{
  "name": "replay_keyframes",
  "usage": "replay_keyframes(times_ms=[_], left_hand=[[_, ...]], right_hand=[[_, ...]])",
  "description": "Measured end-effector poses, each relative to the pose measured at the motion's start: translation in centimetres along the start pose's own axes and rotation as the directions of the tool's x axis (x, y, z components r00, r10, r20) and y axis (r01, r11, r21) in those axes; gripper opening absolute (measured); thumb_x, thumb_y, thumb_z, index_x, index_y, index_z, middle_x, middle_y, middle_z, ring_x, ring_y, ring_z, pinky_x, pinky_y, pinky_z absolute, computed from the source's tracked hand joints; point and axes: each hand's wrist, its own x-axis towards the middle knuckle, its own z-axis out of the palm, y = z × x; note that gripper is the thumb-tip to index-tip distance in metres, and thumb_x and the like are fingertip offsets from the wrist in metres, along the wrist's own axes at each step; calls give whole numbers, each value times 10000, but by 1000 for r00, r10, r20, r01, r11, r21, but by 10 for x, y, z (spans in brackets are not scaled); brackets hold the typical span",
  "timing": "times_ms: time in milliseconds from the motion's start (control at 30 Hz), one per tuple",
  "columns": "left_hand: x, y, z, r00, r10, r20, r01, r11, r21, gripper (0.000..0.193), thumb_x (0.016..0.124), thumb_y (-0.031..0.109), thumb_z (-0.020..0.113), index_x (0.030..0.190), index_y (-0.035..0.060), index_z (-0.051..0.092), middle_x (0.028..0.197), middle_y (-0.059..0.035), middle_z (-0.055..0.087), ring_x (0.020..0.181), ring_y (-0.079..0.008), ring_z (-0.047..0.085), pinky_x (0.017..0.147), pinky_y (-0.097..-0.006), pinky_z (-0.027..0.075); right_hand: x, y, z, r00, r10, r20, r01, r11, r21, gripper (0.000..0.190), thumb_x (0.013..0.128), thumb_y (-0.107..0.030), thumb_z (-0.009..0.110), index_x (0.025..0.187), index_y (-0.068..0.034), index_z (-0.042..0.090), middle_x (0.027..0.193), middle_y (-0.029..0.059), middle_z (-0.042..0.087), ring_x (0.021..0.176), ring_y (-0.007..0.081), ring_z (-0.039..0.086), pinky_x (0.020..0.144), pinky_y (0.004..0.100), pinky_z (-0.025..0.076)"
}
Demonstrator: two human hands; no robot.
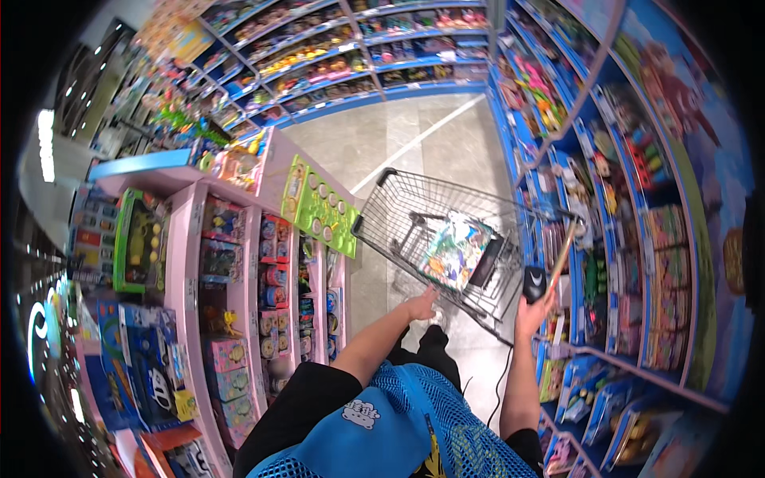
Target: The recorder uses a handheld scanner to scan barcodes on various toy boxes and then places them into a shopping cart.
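A wire shopping cart (382, 239) stands at an angle in front of me. My right hand (534, 313) grips its handle bar (563, 257), next to a black plastic piece (534, 284) with a white curved mark. My left hand (421, 306) is near the cart's near side with its fingers apart and nothing in it; whether a fingertip touches the wire I cannot tell. A colourful, shiny printed package (457, 251) lies inside the cart, with a dark flat item (486, 263) along its right side.
Pink shelving (185, 251) with boxed toys rises on the left, a green display panel (320, 206) on its end. Blue toy shelves (597, 251) stand close on the right, more (382, 95) across the back. Tiled floor (445, 128) lies beyond the cart. A dark cord (502, 382) hangs near my right forearm.
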Motion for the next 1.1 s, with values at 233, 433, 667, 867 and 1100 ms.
replay_keyframes(times_ms=[233, 433, 667, 867, 1100], left_hand=[[-74, -33, -24, 990, 46, -135, -73, 975, -209, 632, 916, 434, 588, 1347, -24, 520, 1219, -296, 626, 1140, -432, 609, 1011, -446, 471], [-152, -141, 14, 910, -184, -372, -52, 839, -542, 564, 949, 420, 604, 1282, -34, 564, 1179, -246, 657, 1074, -348, 655, 961, -389, 496], [-268, -181, 19, 735, -445, -511, -245, 528, -813, 477, 966, 386, 603, 1231, -11, 582, 1090, -132, 660, 1016, -208, 646, 871, -342, 508], [-344, -174, 19, 626, -575, -526, -461, 271, -845, 416, 976, 352, 587, 1243, 34, 580, 1114, -81, 641, 1015, -167, 633, 841, -313, 494], [-394, -190, 35, 441, -538, -718, -619, 397, -678, 369, 1012, 252, 578, 1262, -18, 555, 1183, -116, 642, 1084, -188, 618, 973, -330, 473]], right_hand=[[5, -16, 0, 999, 41, -31, -39, 997, 64, 662, 853, -208, 663, 1425, 41, 439, 1480, 298, 376, 1365, 451, 382, 1125, 455, 331], [16, -6, 6, 999, -22, 25, 17, 977, 214, 515, 885, -189, 657, 1300, 87, 522, 1314, 250, 553, 1184, 368, 538, 1057, 419, 377], [-13, -65, -29, 998, 53, 29, -61, 877, 476, 390, 943, -215, 661, 1217, 58, 611, 1063, 160, 673, 879, 248, 594, 826, 400, 472], [-55, -216, 17, 937, -68, 343, -199, 702, 684, 255, 887, -149, 739, 1028, 32, 626, 822, 70, 642, 558, 128, 568, 527, 272, 461], [-126, -437, 26, 611, -573, 546, -57, 657, 752, 125, 873, -83, 712, 901, 29, 665, 681, 66, 668, 593, 133, 649, 556, 265, 504]])
